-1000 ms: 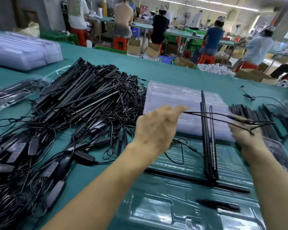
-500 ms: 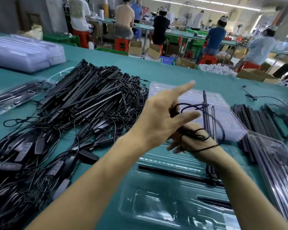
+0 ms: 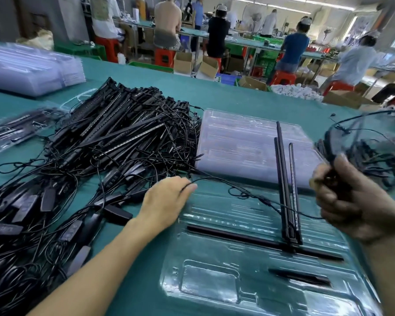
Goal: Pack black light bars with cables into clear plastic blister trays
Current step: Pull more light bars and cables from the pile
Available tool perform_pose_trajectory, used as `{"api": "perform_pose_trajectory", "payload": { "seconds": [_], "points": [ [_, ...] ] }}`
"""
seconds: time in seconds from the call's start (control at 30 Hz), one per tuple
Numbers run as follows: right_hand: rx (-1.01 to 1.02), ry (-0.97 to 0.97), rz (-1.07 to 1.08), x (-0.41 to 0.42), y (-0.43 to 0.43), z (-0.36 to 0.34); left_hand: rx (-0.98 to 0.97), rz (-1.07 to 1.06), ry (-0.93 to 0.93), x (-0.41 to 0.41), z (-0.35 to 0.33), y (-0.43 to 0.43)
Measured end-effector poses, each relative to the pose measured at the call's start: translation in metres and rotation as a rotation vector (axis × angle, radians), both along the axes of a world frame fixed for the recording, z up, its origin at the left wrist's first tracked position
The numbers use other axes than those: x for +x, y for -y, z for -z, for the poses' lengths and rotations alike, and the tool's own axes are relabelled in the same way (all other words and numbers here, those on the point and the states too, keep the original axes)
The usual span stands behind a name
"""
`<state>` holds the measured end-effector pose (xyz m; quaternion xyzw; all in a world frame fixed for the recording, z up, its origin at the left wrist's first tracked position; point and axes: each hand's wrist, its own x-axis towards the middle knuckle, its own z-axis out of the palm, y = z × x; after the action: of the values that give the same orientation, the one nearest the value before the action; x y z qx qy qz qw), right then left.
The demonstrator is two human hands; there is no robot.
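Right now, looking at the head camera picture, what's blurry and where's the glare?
Head view: the right hand and the cable looped above it are motion-smeared, and that hand is also dark; the left hand and the light bar pile look sharper; white glare streaks the clear blister tray; the wide lens bows the frame edges.

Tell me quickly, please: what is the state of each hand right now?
Left hand: fingertips at the loose cable strand; a grip cannot be told.
Right hand: closed, holding the cable coil.
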<state>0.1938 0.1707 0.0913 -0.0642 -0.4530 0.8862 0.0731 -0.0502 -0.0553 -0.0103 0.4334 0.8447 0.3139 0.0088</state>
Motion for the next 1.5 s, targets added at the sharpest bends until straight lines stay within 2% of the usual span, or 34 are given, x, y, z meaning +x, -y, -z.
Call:
{"api": "perform_pose_trajectory", "payload": {
  "seconds": [0.07, 0.1, 0.2, 0.27, 0.3, 0.4, 0.5, 0.57, 0.63, 0.77, 0.83, 0.9, 0.97, 1.0, 1.03, 1.07, 1.1, 1.2, 1.23, 1.3, 1.4, 1.5],
  "points": [
    [0.309, 0.294, 0.150, -0.002, 0.006, 0.005, 0.145, -0.092, 0.034, -0.001, -0.004, 0.003],
    [0.396, 0.413, 0.188, -0.007, 0.013, 0.007, 0.212, -0.111, 0.036, 0.000, -0.008, 0.005],
    [0.613, 0.587, 0.216, -0.025, 0.030, 0.016, 0.378, -0.055, -0.009, 0.008, -0.024, 0.007],
    [0.796, 0.589, 0.185, -0.032, 0.041, 0.020, 0.445, -0.057, -0.029, 0.012, -0.034, 0.008],
    [0.892, 0.560, 0.141, -0.034, 0.046, 0.020, 0.499, -0.074, 0.018, 0.011, -0.038, 0.009],
    [1.115, 0.452, -0.191, -0.037, 0.061, 0.014, 0.675, -0.157, 0.277, 0.001, -0.048, 0.009],
    [1.242, 0.420, -0.510, -0.050, 0.085, 0.017, 0.718, -0.144, 0.358, -0.004, -0.059, 0.005],
    [1.487, 0.416, -0.600, -0.062, 0.098, 0.021, 0.709, -0.096, 0.391, -0.003, -0.068, -0.003],
    [1.657, 0.396, -0.606, -0.071, 0.113, 0.027, 0.655, -0.043, 0.372, -0.001, -0.078, -0.010],
    [1.774, 0.327, -0.463, -0.077, 0.140, 0.034, 0.608, 0.075, 0.314, 0.003, -0.091, -0.018],
    [1.851, 0.352, -0.421, -0.074, 0.136, 0.028, 0.573, 0.155, 0.250, 0.008, -0.091, -0.018],
    [1.855, 0.289, -0.287, -0.072, 0.123, 0.013, 0.429, 0.172, 0.123, 0.013, -0.087, -0.019],
    [1.656, 0.118, 0.110, -0.068, 0.114, -0.004, 0.270, 0.162, 0.032, 0.020, -0.081, -0.020],
    [1.617, 0.028, 0.336, -0.067, 0.111, -0.008, 0.222, 0.188, 0.045, 0.024, -0.077, -0.021],
    [1.676, 0.010, 0.493, -0.068, 0.108, -0.010, 0.205, 0.233, 0.092, 0.028, -0.074, -0.023],
    [1.779, 0.057, 0.548, -0.069, 0.106, -0.009, 0.214, 0.279, 0.153, 0.032, -0.071, -0.025],
    [1.855, 0.151, 0.491, -0.072, 0.104, -0.006, 0.238, 0.318, 0.199, 0.035, -0.069, -0.027],
    [1.827, 0.354, 0.152, -0.079, 0.096, 0.000, 0.308, 0.406, 0.184, 0.036, -0.064, -0.030],
    [1.850, 0.359, 0.139, -0.080, 0.092, 0.003, 0.310, 0.418, 0.146, 0.034, -0.061, -0.029],
    [1.788, 0.333, 0.257, -0.075, 0.082, 0.007, 0.289, 0.350, 0.013, 0.028, -0.055, -0.019],
    [1.571, 0.252, 0.658, -0.055, 0.048, 0.000, 0.177, 0.099, -0.304, 0.009, -0.040, 0.004],
    [1.280, 0.221, 0.958, -0.036, 0.011, -0.007, -0.015, -0.151, -0.278, -0.011, -0.029, 0.028]
  ]
}}
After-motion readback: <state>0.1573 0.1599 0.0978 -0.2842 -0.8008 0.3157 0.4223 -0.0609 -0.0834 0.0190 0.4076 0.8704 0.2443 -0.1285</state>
